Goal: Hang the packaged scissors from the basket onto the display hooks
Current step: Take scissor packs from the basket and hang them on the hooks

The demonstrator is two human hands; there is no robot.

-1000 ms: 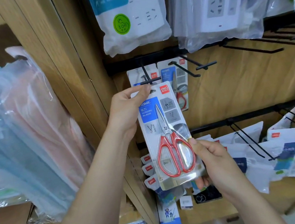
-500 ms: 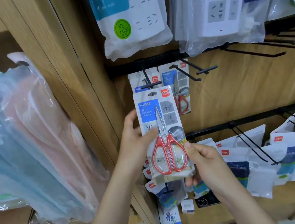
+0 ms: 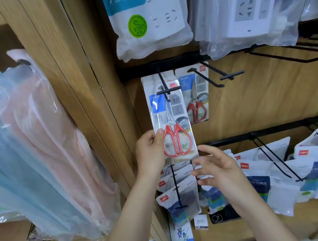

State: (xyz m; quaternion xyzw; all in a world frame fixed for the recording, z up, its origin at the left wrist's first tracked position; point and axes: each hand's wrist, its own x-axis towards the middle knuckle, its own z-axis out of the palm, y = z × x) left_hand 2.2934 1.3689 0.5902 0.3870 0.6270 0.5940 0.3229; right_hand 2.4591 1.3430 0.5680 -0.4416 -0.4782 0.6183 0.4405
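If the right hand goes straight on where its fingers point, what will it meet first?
Likely the bottom edge of the packaged scissors; the right hand is close, depth unclear.

Red-handled scissors [image 3: 177, 142], black hooks [image 3: 167, 88]

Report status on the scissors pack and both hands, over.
Left hand grips scissors pack at its lower left edge. Right hand open, beside pack's bottom right corner. Pack's top at hook tip; another pack hangs behind on that hook.

Shop, probably stationery, bagged power strips [image 3: 150, 21], display hooks [image 3: 232, 75]
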